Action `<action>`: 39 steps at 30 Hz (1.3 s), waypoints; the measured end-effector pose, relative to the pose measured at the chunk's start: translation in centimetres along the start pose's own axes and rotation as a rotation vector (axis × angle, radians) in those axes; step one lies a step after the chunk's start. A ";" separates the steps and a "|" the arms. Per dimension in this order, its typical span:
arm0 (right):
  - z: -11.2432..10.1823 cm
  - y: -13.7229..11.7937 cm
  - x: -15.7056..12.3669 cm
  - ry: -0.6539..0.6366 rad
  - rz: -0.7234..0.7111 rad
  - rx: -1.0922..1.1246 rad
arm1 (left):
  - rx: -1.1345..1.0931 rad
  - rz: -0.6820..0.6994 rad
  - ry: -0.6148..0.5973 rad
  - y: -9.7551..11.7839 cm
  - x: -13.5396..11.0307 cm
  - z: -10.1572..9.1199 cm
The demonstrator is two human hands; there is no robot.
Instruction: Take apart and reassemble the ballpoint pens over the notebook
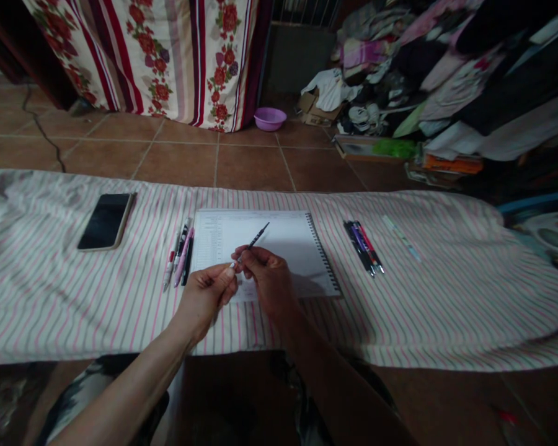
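Note:
Above the spiral notebook (302, 248), my right hand (272, 279) is closed in a pinch on a slim pen (257, 238), black with white marks. Its thin dark tip points away and to the right. My left hand (211, 288) pinches a small white piece (233, 265) at the near end of the pen. Whether that piece is part of the pen or apart from it, I cannot tell. The notebook lies open with its spiral on the right, and printed text and a table show on the page's left side.
Several pens (180, 257) lie left of the notebook, with a phone (105, 222) farther left. To the right are several more pens (363, 248) and a pale green-blue pen (401, 238). Striped cloth (270, 328) covers the surface. Beyond are a purple basin (270, 119) and piled clothes.

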State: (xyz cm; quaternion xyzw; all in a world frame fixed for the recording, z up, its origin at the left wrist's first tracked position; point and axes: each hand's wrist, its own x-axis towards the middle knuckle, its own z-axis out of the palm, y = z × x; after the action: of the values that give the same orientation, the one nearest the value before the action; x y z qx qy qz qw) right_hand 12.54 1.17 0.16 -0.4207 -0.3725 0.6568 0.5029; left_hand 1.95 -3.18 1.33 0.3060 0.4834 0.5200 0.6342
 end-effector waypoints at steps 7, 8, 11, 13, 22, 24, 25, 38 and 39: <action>-0.6 -0.6 -0.2 -0.123 0.107 0.081 | -0.076 -0.103 -0.104 0.3 -0.2 -0.2; -0.8 -0.8 -0.2 -0.158 0.127 0.107 | -0.127 -0.159 -0.134 0.4 -0.2 -0.3; -1.1 -1.1 -0.1 -0.226 0.162 0.159 | -0.223 -0.265 -0.185 0.8 -0.1 -0.6; -1.1 -1.1 0.0 -0.233 0.160 0.145 | -0.224 -0.271 -0.207 0.8 0.0 -0.7; 0.1 -0.1 -0.3 -0.007 0.012 -0.044 | 0.079 0.018 -0.020 0.2 -0.1 -0.1; 0.1 -0.1 -0.4 -0.001 0.008 -0.052 | 0.109 0.031 0.002 0.2 -0.1 0.1; 0.1 -0.1 -0.4 -0.010 0.009 -0.055 | 0.090 0.019 0.002 0.3 -0.1 0.1; -1.0 -0.8 0.5 0.050 0.248 0.149 | -0.294 -0.264 -0.226 1.4 -0.1 -0.8; -1.0 -0.9 0.5 0.067 0.266 0.175 | -0.332 -0.271 -0.221 1.5 0.0 -0.9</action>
State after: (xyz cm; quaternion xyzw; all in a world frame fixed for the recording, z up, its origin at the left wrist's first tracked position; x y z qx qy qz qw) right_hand 13.69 1.91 0.50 -0.4427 -0.2380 0.7331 0.4582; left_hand 0.59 -2.92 2.39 0.1852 0.3556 0.4658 0.7888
